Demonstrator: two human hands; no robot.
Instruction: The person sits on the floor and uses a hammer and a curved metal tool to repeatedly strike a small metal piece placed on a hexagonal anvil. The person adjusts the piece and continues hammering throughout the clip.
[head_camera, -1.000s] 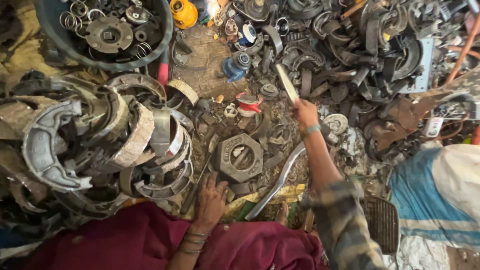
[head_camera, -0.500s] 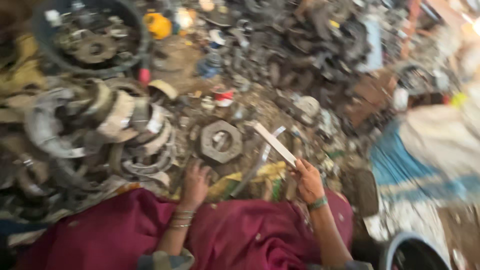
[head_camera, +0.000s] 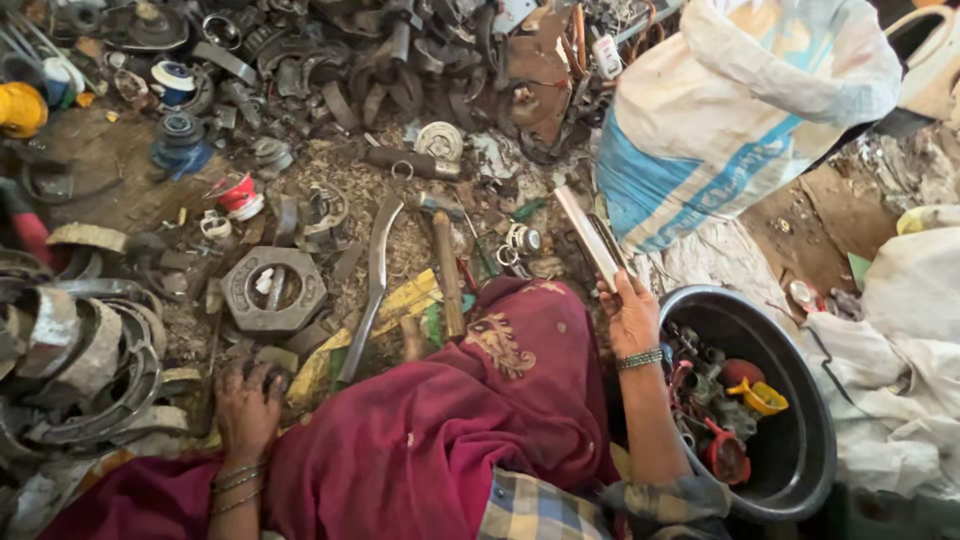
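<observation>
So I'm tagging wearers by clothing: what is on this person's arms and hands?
Both hands are bare, no gloves. The left hand has several thin metal bangles stacked at the wrist. The right hand has one beaded greenish bracelet at the wrist, and further up that arm a checked sleeve in blue, cream and dark tones is pushed back near the elbow. No rings can be made out.

The right hand (head_camera: 628, 312) grips a flat strip (head_camera: 592, 238) just left of the basin (head_camera: 800, 400), which holds small parts; the woven sack (head_camera: 740, 110) stands behind the basin. The left hand (head_camera: 247, 408) rests on the ground in front of the hexagonal nut (head_camera: 273, 289), with stacked brake shoes (head_camera: 80, 360) to its left. A curved bar (head_camera: 372, 290) and a wooden handle (head_camera: 447, 272) lie between the nut and the strip, scrap heaped behind them.
</observation>
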